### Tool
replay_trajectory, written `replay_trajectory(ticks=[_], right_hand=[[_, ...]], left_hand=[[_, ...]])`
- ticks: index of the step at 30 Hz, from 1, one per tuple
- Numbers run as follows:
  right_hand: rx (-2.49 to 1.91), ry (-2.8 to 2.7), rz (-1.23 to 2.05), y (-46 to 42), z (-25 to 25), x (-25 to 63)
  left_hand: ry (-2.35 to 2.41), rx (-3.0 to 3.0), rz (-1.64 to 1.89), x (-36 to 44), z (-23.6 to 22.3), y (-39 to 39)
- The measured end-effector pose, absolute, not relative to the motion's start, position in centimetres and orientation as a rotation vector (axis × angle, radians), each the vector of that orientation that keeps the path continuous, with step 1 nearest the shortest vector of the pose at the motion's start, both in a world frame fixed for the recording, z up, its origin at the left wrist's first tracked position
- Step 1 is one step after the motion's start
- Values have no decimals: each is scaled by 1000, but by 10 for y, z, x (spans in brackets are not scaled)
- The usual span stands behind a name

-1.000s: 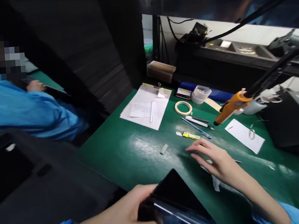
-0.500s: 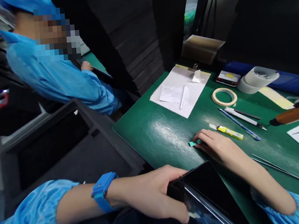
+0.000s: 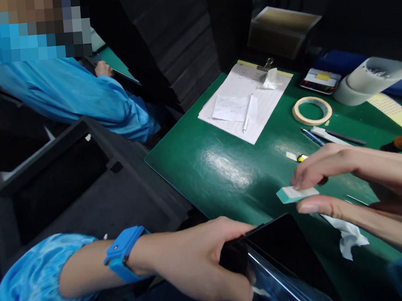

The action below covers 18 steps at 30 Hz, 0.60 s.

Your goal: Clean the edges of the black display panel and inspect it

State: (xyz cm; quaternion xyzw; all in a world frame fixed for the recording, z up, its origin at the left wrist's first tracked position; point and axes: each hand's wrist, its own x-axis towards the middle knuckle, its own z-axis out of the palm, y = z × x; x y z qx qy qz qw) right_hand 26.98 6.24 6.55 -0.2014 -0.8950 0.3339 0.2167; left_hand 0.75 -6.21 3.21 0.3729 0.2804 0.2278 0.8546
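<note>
My left hand (image 3: 199,259) grips the near left corner of a black glossy tablet (image 3: 282,251) at the table's front edge; a clear film (image 3: 284,285) lies over its lower part. My right hand (image 3: 342,181) hovers just above the green mat (image 3: 230,166), pinching a small pale teal strip (image 3: 290,194) between thumb and fingers. A blue wristband (image 3: 124,254) sits on my left wrist.
On the mat lie a clipboard with papers and a pen (image 3: 247,100), a tape ring (image 3: 312,110), pens (image 3: 328,136), a yellow marker (image 3: 301,157), a white tape roll (image 3: 369,79), a crumpled wipe (image 3: 347,238). A black foam tray (image 3: 67,179) stands left. Another person in blue (image 3: 60,92) sits beyond.
My right hand picked the small strip off the mat and lifted it toward the tablet. The view swung left and down; my left hand kept its hold.
</note>
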Motion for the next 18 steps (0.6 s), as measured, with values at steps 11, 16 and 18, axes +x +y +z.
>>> replay_trajectory(ticks=[11, 16, 18], right_hand=[[-427, -2573, 902, 50, 59, 274], [-414, -2560, 951, 52, 60, 266], [-403, -2548, 988, 53, 60, 264]], left_hand=[[575, 777, 487, 10, 26, -62], [548, 746, 520, 10, 24, -64], [536, 740, 541, 10, 25, -64]])
